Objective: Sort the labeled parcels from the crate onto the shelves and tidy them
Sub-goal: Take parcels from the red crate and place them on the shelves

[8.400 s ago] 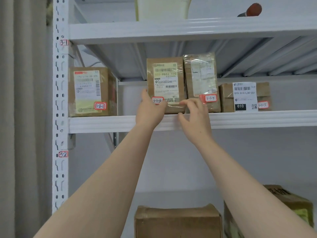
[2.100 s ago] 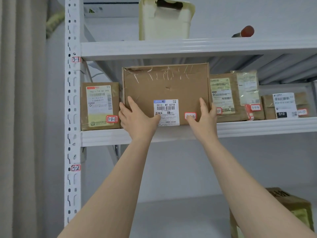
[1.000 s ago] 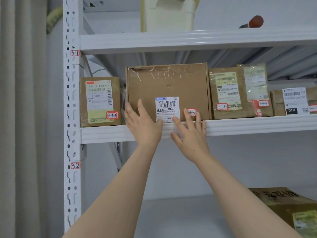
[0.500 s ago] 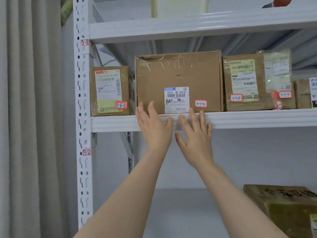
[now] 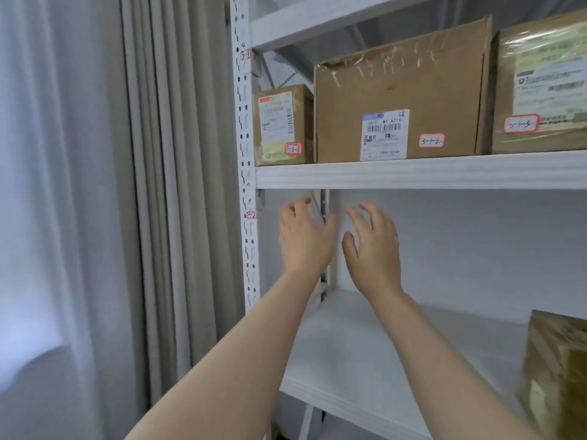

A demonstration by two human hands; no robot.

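A wide brown parcel tagged 3-1-2 stands on the upper shelf. To its left sits a small parcel tagged 3-1-1, and to its right a film-wrapped parcel. My left hand and my right hand hover below the shelf edge, side by side. Their fingers are loosely spread and hold nothing. Neither hand touches a parcel.
A white slotted upright carries red tags 3-1 and 3-2. Grey curtains hang at the left. The lower shelf holds a brown box at the right edge.
Both hands have dropped away from the wide parcel and the shelf edge to below it. The view has swung left and down.
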